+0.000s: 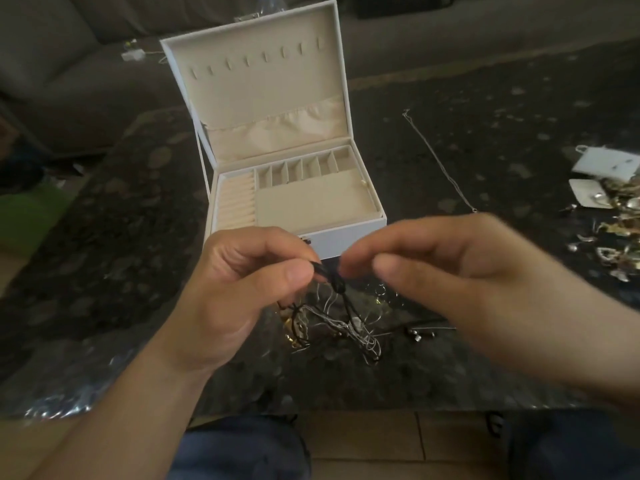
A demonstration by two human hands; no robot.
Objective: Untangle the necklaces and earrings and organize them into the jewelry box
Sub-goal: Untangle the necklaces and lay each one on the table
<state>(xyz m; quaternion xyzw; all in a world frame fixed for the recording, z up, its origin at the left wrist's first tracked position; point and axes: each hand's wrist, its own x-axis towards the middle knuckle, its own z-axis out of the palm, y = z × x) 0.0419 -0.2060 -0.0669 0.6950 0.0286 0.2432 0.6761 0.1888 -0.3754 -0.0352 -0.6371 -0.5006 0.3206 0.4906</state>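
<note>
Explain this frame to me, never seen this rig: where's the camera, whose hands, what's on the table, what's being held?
There is no robot. The single picture comes from a wide-angle camera on a person's head, looking forward and down at their own bare hands. The left hand and right hand each pinch a black cord between them. The cord runs down into a tangle of necklaces, thin silver and gold chains knotted together on the dark table. Behind the hands stands an open white jewelry box; its compartments look empty. One silver chain lies alone to the right, and at the far right edge sits a pile of earrings, some on white cards.
</note>
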